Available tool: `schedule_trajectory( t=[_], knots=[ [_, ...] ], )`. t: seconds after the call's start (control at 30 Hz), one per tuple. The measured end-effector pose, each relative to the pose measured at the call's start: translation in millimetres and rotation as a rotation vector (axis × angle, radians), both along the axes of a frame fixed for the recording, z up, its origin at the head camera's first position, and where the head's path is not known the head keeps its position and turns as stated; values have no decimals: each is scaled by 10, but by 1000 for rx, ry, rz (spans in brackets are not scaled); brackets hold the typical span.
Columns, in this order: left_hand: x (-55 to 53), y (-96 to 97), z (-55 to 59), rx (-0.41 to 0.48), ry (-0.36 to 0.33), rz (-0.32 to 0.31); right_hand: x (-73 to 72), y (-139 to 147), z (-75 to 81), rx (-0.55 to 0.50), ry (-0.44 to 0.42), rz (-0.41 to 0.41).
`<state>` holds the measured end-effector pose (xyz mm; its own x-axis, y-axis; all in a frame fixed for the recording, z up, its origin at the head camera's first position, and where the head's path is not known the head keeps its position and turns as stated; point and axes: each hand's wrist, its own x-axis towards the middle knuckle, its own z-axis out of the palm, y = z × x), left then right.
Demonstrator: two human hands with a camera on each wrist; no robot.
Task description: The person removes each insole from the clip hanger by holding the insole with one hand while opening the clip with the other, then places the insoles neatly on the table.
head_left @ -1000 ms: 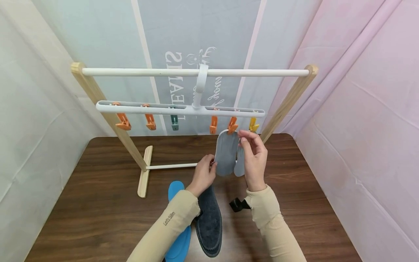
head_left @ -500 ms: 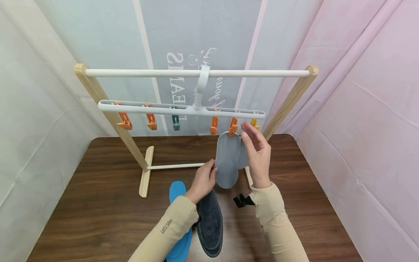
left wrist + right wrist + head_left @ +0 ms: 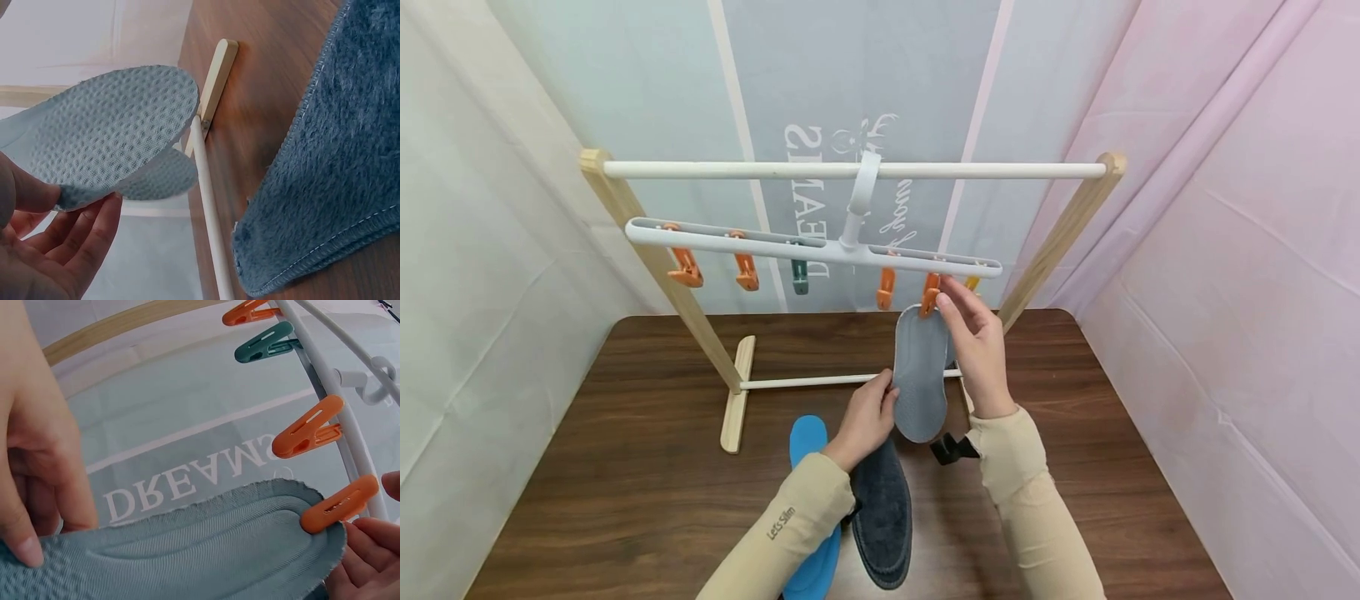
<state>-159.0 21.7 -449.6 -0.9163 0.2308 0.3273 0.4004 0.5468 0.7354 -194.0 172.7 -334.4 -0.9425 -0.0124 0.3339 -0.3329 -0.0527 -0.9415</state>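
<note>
A grey insole hangs from an orange clip on the white clip hanger. My left hand pinches the insole's left edge, thumb on one face and fingers on the other, as the left wrist view shows. My right hand is at the orange clip, its thumb and fingers on either side of the clip's edge. The right wrist view shows the clip biting the insole's top end. A second grey insole hangs behind the first, mostly hidden in the head view.
A dark suede shoe and a blue insole lie on the wooden table, partly under my left arm. Several other clips hang on the hanger, including a green clip. A wooden rack with a white rod carries the hanger.
The front insole has swung down to hang more upright. My right hand first drew right, away from the rear insole, then came left to the orange clip. My left hand keeps its pinch.
</note>
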Motion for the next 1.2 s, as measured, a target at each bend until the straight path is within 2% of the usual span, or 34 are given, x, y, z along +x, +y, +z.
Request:
schedule_trajectory(
  t=[0.17, 0.4, 0.53, 0.9, 1.2],
  knots=[
    [20, -11, 9, 1, -33, -21, -21, -36, 12, 42, -38, -10],
    [46, 6, 33, 19, -41, -28, -79, -59, -5, -42, 60, 98],
    [58, 10, 35, 20, -37, -25, -92, -59, -25, -66, 74, 118],
    [81, 11, 28, 29, -44, -34, -117, -66, -47, -169, 134, 93],
    [118, 13, 25, 38, -58, -38, -141, -65, -34, -239, 139, 75]
  ],
)
